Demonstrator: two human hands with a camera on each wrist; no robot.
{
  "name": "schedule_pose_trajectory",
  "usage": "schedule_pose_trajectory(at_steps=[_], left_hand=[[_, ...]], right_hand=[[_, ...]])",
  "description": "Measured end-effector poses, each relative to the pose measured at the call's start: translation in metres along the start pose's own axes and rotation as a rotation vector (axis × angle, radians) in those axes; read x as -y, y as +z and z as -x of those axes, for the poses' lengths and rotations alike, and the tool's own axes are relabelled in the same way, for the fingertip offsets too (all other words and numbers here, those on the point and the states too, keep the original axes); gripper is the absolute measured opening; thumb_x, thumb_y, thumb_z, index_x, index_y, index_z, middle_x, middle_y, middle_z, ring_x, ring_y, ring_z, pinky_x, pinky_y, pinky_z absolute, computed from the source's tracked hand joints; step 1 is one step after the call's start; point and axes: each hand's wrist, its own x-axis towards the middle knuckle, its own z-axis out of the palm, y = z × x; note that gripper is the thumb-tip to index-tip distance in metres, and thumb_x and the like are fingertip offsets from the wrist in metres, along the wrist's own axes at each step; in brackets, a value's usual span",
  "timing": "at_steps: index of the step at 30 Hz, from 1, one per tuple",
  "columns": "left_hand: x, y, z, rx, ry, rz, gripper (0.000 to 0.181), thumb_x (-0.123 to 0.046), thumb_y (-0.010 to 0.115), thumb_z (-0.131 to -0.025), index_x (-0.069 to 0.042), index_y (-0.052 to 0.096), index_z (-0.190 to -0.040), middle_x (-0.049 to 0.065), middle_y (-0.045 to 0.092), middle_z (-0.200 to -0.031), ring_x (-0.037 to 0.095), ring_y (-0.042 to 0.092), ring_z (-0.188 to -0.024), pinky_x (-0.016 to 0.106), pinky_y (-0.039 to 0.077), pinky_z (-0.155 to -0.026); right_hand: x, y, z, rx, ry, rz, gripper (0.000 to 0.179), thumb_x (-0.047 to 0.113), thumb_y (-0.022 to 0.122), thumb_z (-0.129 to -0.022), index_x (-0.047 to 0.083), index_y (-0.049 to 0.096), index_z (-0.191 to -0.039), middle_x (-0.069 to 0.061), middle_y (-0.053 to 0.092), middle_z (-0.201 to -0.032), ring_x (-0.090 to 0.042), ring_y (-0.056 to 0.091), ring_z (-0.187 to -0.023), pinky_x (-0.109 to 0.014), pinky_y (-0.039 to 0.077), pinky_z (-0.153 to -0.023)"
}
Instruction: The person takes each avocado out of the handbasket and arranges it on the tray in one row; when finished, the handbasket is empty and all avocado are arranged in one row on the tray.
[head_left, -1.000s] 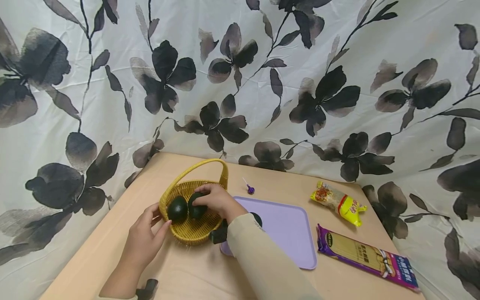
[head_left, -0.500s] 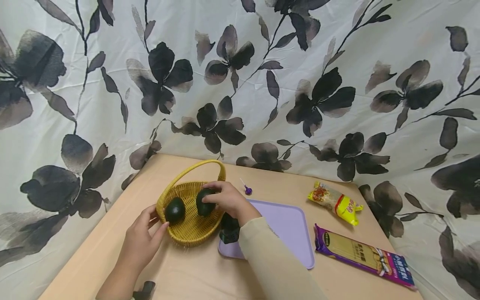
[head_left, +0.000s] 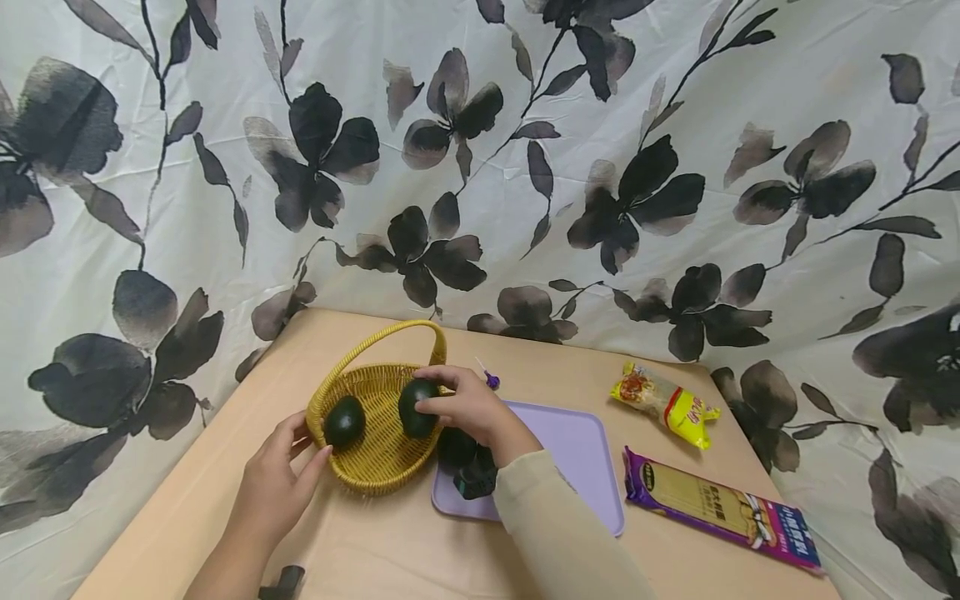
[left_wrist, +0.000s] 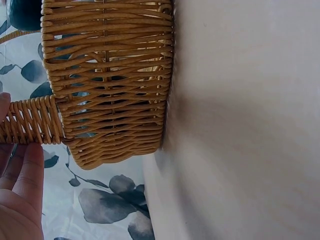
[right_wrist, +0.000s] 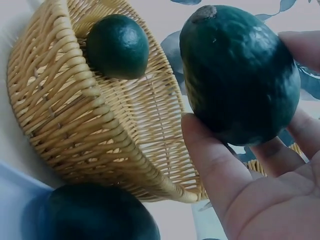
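Note:
My right hand holds a dark green avocado between thumb and fingers, over the right rim of a yellow wicker basket. In the right wrist view the held avocado is raised beside the basket's rim. A second avocado lies inside the basket on the left. Part of a third avocado shows on the lilac tray, partly behind my right wrist in the head view. At the basket's left side my left hand grips the foot of the handle, thumb at the rim.
A purple-wrapped lollipop lies behind the tray. To the right are a yellow-ended clear food packet and a long purple pasta packet. A floral curtain hangs along the table's back edge.
My right hand has moved right with the avocado, from beside the other avocado inside the basket to above the right rim. The left hand keeps its grip on the basket.

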Motion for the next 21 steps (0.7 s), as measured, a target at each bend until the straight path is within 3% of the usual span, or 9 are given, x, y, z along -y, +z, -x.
schedule_pose_trajectory(at_steps=[7,13,21], left_hand=[[0.000,-0.001,0.000,0.010,0.002,0.005,0.061,0.002,0.080,-0.086,0.001,0.051,-0.140,0.016,0.066,-0.125,0.037,0.069,-0.112,0.001,0.044,-0.101],[0.000,-0.002,0.000,0.017,0.001,0.005,0.061,0.001,0.080,-0.086,0.001,0.051,-0.140,0.016,0.066,-0.126,0.036,0.069,-0.113,0.001,0.043,-0.101],[0.001,-0.001,0.000,0.016,-0.005,-0.006,0.062,0.000,0.080,-0.086,-0.001,0.051,-0.140,0.015,0.067,-0.126,0.035,0.069,-0.113,0.003,0.045,-0.101]], right_hand=[[-0.004,-0.008,0.011,-0.013,-0.045,-0.056,0.048,0.006,0.079,-0.087,0.015,0.068,-0.132,-0.007,0.060,-0.139,-0.026,0.065,-0.119,-0.045,0.065,-0.095],[-0.006,-0.021,0.023,-0.048,-0.095,-0.026,0.051,0.007,0.077,-0.088,0.012,0.064,-0.137,-0.007,0.059,-0.140,-0.026,0.064,-0.121,-0.042,0.065,-0.095],[-0.013,-0.040,0.041,-0.099,-0.100,-0.034,0.052,0.004,0.077,-0.088,0.016,0.065,-0.137,-0.007,0.060,-0.140,-0.025,0.065,-0.117,-0.037,0.066,-0.092]])
